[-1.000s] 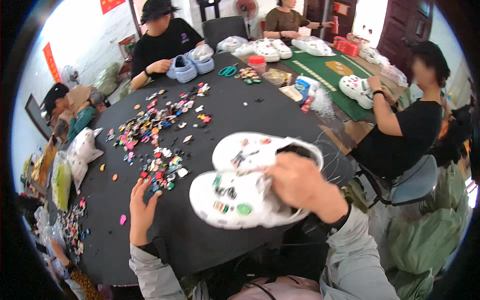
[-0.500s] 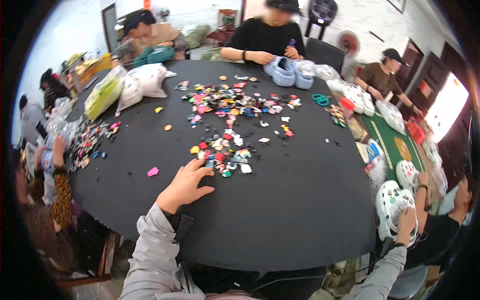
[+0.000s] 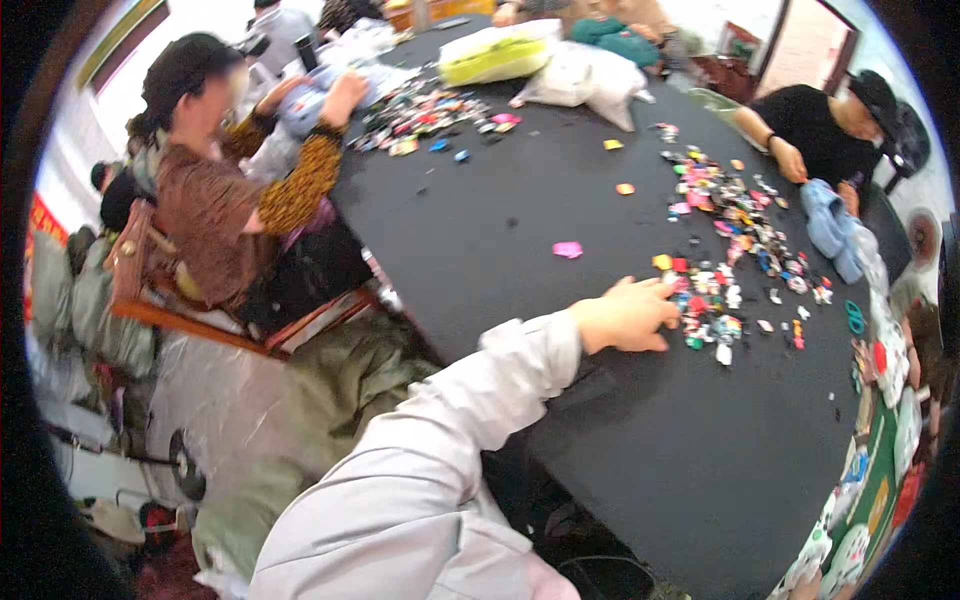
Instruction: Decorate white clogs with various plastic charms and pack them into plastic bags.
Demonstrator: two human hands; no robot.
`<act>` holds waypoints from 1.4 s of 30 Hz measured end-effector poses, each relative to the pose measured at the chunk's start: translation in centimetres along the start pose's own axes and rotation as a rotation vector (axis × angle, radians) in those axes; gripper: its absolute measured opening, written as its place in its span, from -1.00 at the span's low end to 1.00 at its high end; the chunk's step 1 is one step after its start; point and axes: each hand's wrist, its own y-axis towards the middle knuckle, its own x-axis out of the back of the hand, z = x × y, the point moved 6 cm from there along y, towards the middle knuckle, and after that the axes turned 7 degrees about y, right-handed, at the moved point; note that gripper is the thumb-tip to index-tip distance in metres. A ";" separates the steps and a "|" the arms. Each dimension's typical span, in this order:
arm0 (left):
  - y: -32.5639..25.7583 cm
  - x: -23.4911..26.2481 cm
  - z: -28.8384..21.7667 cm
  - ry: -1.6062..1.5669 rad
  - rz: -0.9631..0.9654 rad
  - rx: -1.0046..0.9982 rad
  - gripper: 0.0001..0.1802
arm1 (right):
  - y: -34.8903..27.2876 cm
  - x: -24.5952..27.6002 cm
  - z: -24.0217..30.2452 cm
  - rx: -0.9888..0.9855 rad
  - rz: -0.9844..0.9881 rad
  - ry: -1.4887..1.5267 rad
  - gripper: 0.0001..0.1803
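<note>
My left hand point(image 3: 628, 315) rests on the black table point(image 3: 480, 270) with its fingers spread. Its fingertips touch the near left edge of a pile of small colourful shoe charms point(image 3: 708, 300). No charm shows clearly in its grasp. A larger heap of charms point(image 3: 735, 205) lies just beyond. To the left of my hand is a single pink charm point(image 3: 567, 250). My right hand is out of view. At the lower right rim a white clog point(image 3: 850, 555) is partly visible.
At the left a seated person point(image 3: 215, 190) handles a blue clog by another charm heap point(image 3: 425, 118). White bags point(image 3: 580, 78) lie at the far edge. Across the table a person point(image 3: 820, 130) sits by blue clogs point(image 3: 832, 228). Green scissors point(image 3: 854, 318) lie at right.
The view has swung left, so the table sits further right and the person at left shows fully. My left hand stays at the charm pile. My right hand has left the view.
</note>
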 end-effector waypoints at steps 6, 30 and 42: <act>-5.3 6.2 0.8 -0.445 -0.591 -0.209 -0.52 | -5.3 6.0 15.3 0.107 0.070 -0.143 -0.38; -48.6 -31.8 25.5 -0.372 0.142 1.621 -0.28 | -23.5 -11.3 54.2 1.357 0.461 -0.024 -0.46; -46.3 -31.6 25.3 -0.348 0.873 1.174 -0.28 | -23.1 -13.0 53.4 1.292 0.373 0.056 -0.49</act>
